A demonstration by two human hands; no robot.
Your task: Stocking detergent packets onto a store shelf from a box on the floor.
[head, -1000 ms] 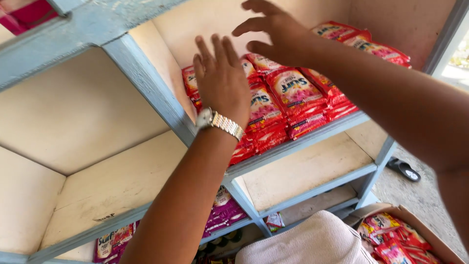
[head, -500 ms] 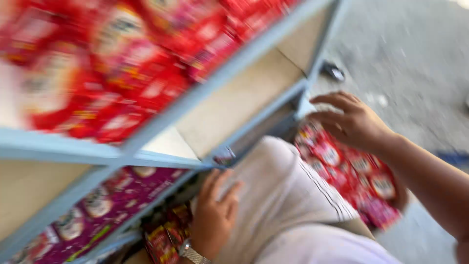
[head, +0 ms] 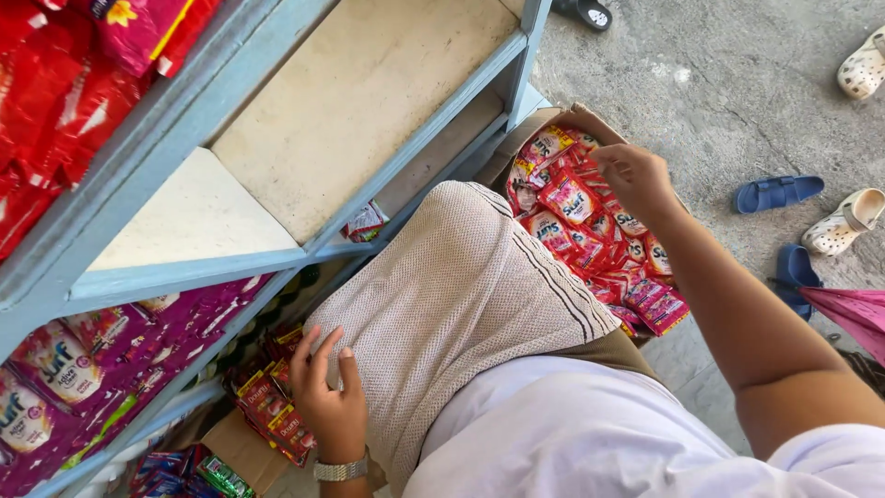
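While both hands empty: right hand (head: pixel 636 175) loosely curled over one sachet box (head: pixel 590 231), left hand (head: pixel 330 401) flat on knee (head: pixel 452 304).

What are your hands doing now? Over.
Right hand open, reaching into cardboard box of red and pink sachets. Left hand open, flat on beige knitted knee. Nothing in the way. Over.

Red and pink sachets (head: pixel 590 221); pale blue shelf (head: pixel 184 277); beige, seemingly dark-striped cloth (head: pixel 461 304).
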